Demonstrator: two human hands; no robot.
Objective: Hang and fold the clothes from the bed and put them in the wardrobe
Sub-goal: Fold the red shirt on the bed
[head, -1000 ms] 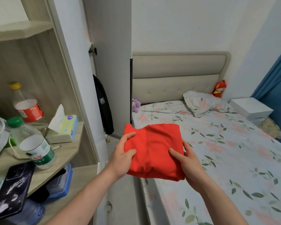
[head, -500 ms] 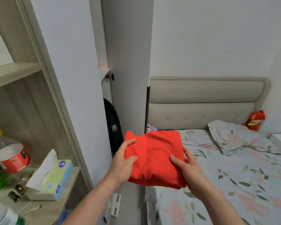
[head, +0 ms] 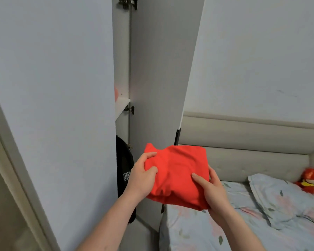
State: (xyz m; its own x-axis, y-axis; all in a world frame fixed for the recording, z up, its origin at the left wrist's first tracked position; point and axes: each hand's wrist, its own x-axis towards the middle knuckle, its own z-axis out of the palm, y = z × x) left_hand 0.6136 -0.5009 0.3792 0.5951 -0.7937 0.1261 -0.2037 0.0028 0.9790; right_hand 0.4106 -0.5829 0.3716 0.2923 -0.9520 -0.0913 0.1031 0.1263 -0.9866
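Note:
A folded red garment (head: 176, 175) is held in the air in front of me, over the gap between wardrobe and bed. My left hand (head: 142, 175) grips its left edge, thumb on top. On the right, my right hand (head: 211, 187) holds the other edge from below and the side. The white wardrobe (head: 62, 87) fills the left half of the view, its door (head: 159, 69) open. Inside the gap I see a white shelf (head: 121, 105) with a bit of something pink-red on it, and a black garment (head: 124, 169) hanging below.
The bed (head: 216, 227) with a floral sheet lies at the lower right, with a pillow (head: 283, 196) and a red plush toy (head: 312, 179) by the padded beige headboard (head: 243, 142). A wooden frame edge runs along the far left.
The view has swung upward and to the right, so the side shelf with bottles and tissue box has left the frame. The red garment stays in both hands, now raised nearer the open wardrobe.

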